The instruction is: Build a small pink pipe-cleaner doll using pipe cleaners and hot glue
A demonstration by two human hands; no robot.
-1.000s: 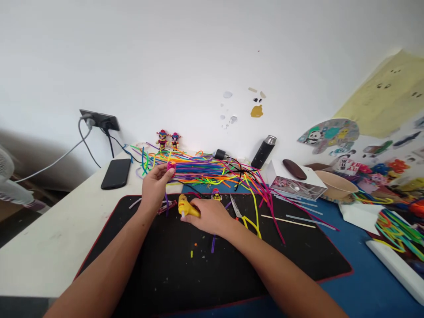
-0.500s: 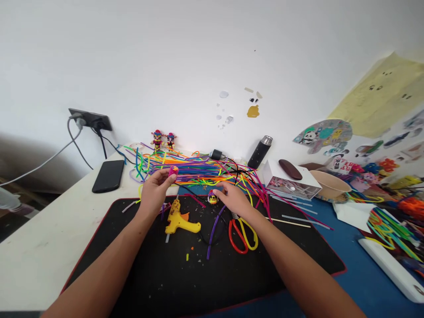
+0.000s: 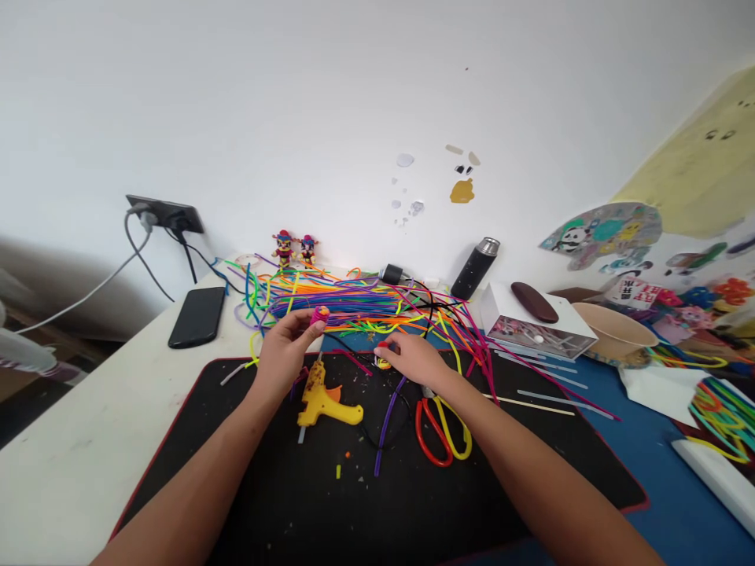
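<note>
My left hand (image 3: 280, 354) is raised over the back of the black mat, its thumb and fingers pinching a small pink coiled piece (image 3: 319, 314) with an orange top. To the right, my right hand (image 3: 418, 360) has its fingers closed on a small doll head (image 3: 382, 362) with yellow and red on it, mostly covered by the fingers. A yellow glue gun (image 3: 322, 402) lies below my left hand. Scissors (image 3: 421, 431) with red and yellow handles lie partly under my right forearm. A purple pipe cleaner (image 3: 386, 420) crosses the mat between them.
Behind the hands lies a pile of colourful pipe cleaners (image 3: 336, 303). Two small dolls (image 3: 284, 250) stand by the wall. A phone (image 3: 197, 317) lies left. A black flask (image 3: 475, 269), a white box (image 3: 543, 318) and a bowl (image 3: 616, 330) stand right.
My right hand has moved in over the doll head, and its fingers now cover more of it. My left hand still holds the pink piece. The view has shifted slightly.
</note>
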